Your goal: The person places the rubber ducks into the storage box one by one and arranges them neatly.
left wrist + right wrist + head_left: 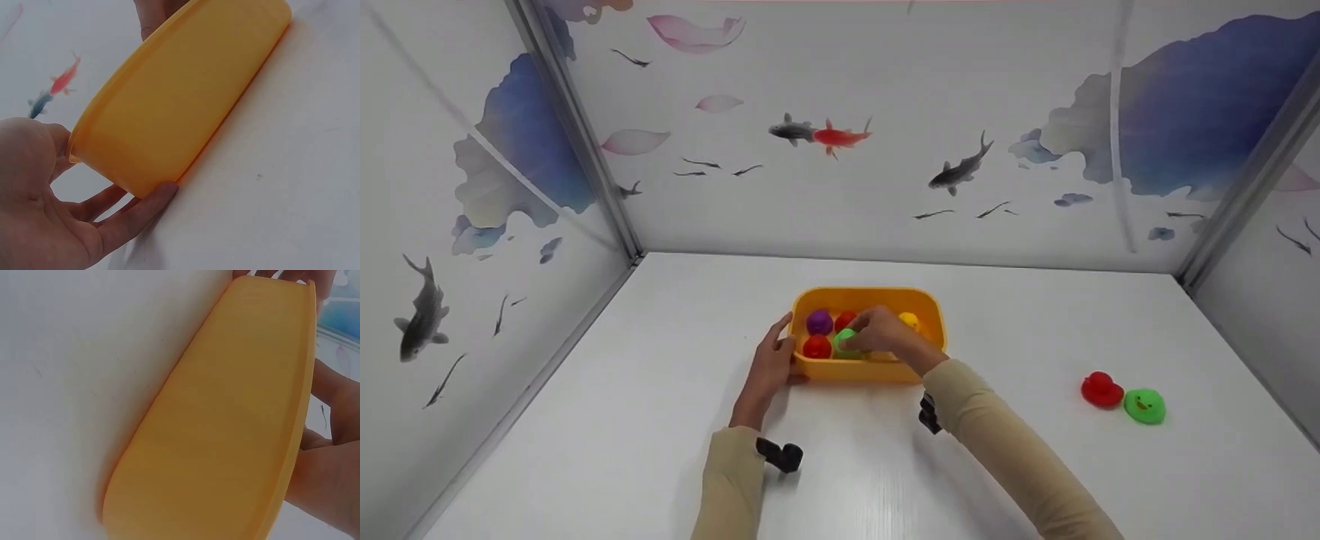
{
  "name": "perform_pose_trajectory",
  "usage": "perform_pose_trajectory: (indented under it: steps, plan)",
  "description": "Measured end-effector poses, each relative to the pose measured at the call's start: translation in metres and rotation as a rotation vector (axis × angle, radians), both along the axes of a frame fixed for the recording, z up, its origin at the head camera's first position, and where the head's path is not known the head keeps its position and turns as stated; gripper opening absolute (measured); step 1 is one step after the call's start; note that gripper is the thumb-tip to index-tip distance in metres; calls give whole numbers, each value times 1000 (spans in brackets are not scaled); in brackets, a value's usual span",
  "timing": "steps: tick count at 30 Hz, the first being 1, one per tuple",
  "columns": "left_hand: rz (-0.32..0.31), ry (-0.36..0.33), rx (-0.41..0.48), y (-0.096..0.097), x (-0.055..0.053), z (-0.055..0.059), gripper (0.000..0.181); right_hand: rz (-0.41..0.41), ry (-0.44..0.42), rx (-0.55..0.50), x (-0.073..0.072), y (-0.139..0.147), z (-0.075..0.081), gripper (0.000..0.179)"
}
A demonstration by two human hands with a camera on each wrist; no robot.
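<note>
A yellow plastic basin stands on the white table with several coloured toys inside. My left hand holds the basin's left end; in the left wrist view, the fingers wrap around its rounded corner, from the rim down to the base. Reaching in over the basin's near rim, my right hand pinches a green rubber duck, partly covered by the fingers. Close to that hand inside lie a purple toy, a red toy, another red one and a yellow toy. The basin wall hides the right fingertips in the right wrist view.
On the table to the right, a red rubber duck lies beside a green rubber duck with its face up. White panels printed with fish and petals enclose the table at the back and both sides.
</note>
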State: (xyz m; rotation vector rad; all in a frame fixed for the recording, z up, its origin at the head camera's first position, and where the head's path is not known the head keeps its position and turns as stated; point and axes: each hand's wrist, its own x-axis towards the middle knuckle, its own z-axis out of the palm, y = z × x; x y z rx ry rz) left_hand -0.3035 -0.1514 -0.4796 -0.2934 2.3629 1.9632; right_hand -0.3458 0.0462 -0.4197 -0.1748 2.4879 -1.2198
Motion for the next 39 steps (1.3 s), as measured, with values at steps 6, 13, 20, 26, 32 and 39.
perform_pose_trajectory:
  steps: [6, 13, 20, 26, 32, 39]
  plan:
    - [2, 3, 0, 0, 0, 1, 51, -9, -33, -5, -4, -2, 0, 29]
    - [-11, 21, 8, 1, 0, 2, 51, -15, -13, 1, -4, -3, -3, 14]
    - [-18, 11, 12, 0, 0, 0, 52, 6, 15, 26, -1, -6, -5, 17]
    - [-3, -13, 6, -1, 0, 1, 51, 38, 43, -15, -2, 5, 5, 39]
    - [-6, 2, -12, -2, 0, 1, 51, 35, 82, -52, 1, 31, 21, 48]
    - [0, -8, -15, 1, 0, 0, 52, 29, 164, -45, 19, 83, 30, 54]
